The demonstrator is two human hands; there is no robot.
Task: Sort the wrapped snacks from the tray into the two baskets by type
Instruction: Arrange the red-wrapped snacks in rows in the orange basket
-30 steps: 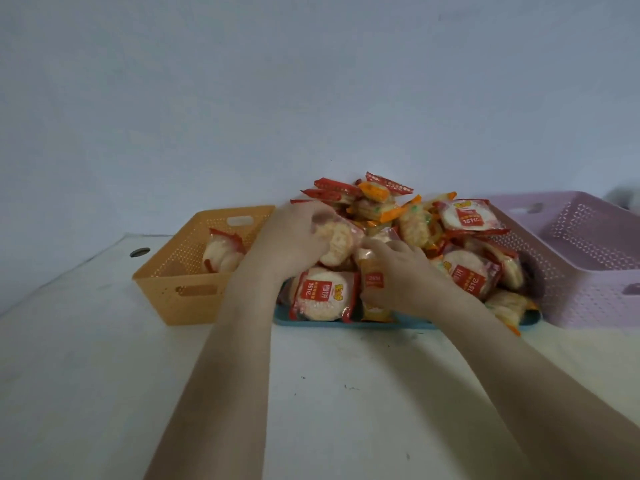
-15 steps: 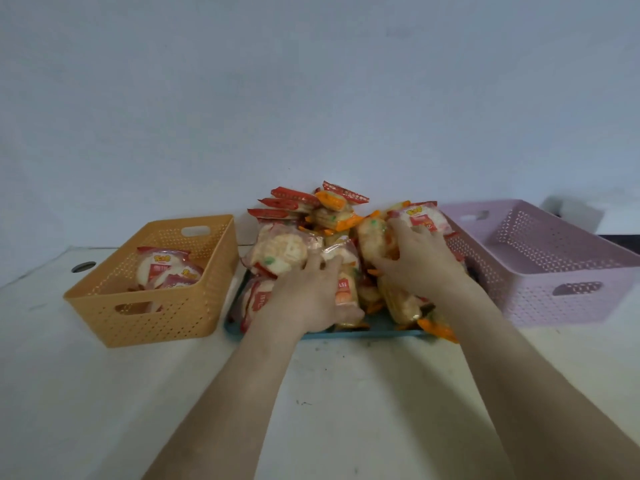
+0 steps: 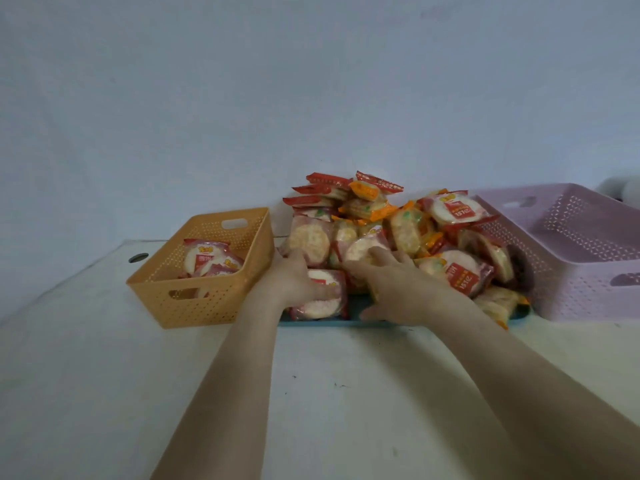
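Finding: left hand sits nearest the orange basket [image 3: 207,303].
My left hand [image 3: 294,280] grips a red-wrapped snack [image 3: 329,303] at the tray's [image 3: 353,322] near-left corner, basket just leftward; my right hand [image 3: 394,289] lies spread on the pile [image 3: 408,230].

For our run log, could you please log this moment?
step: picking from tray; left hand: on front red snack; right hand: on pile; orange basket: holds red snacks; pink basket: no snacks visible

Glossy crinkly plastic wrappers [image 3: 457,212] under fingers [image 3: 382,263]; matt perforated plastic orange basket [image 3: 207,301] left, lilac basket [image 3: 575,271] right; smooth matt table [image 3: 329,393].
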